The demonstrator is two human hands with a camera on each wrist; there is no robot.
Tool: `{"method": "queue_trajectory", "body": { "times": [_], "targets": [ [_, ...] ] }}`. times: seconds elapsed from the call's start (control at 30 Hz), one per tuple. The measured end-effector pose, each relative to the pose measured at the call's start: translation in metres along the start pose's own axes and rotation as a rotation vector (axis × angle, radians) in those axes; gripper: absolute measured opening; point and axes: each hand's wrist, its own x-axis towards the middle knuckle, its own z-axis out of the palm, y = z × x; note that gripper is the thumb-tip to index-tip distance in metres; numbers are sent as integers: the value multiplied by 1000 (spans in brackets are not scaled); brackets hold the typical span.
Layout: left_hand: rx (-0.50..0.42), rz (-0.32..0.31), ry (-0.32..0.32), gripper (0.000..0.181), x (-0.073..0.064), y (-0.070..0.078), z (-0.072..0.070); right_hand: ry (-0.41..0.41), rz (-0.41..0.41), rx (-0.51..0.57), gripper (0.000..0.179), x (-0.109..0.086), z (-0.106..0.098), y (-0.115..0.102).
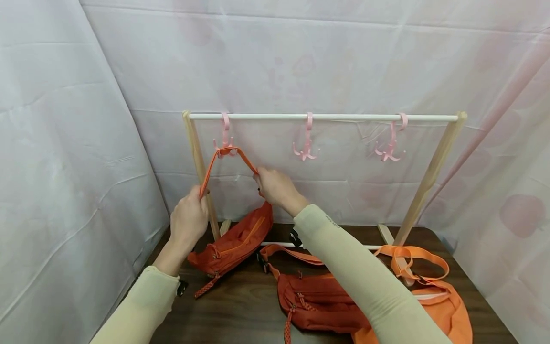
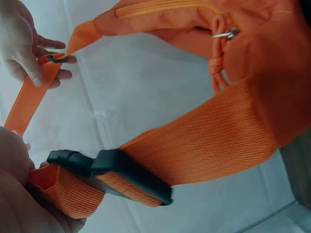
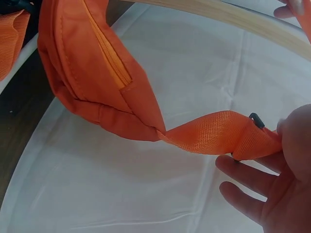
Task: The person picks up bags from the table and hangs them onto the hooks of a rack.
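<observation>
Both hands hold the orange strap of a dark orange waist bag (image 1: 242, 236). My left hand (image 1: 188, 217) grips the strap's left side near a black buckle (image 2: 112, 172), seen close in the left wrist view. On the other side, my right hand (image 1: 279, 188) pinches the strap (image 3: 214, 133) between thumb and forefinger, its other fingers spread, by a small black slider (image 3: 256, 120). Between the hands the strap arches up to the left pink hook (image 1: 225, 136); whether it is over a prong I cannot tell. The bag hangs tilted below, near the brown table.
A white rail (image 1: 343, 117) on wooden posts (image 1: 431, 177) also carries a middle pink hook (image 1: 306, 143) and a right one (image 1: 390, 143). Another dark orange waist bag (image 1: 320, 306) and a lighter orange bag (image 1: 455, 306) lie on the table (image 1: 240, 310). Pale cloth hangs behind.
</observation>
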Motion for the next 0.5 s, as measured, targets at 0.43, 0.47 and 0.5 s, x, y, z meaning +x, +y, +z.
{"method": "queue_trajectory", "body": {
  "times": [0.43,0.47,0.5],
  "targets": [
    [-22,-6,35,20,-23,-10,11,-65,6,29,59,-14,12,18],
    [-27,-1,39,22,-25,-10,11,-67,11,34,65,-16,12,19],
    [-31,2,44,25,-26,-10,11,-67,12,38,70,-17,12,21]
  ]
}}
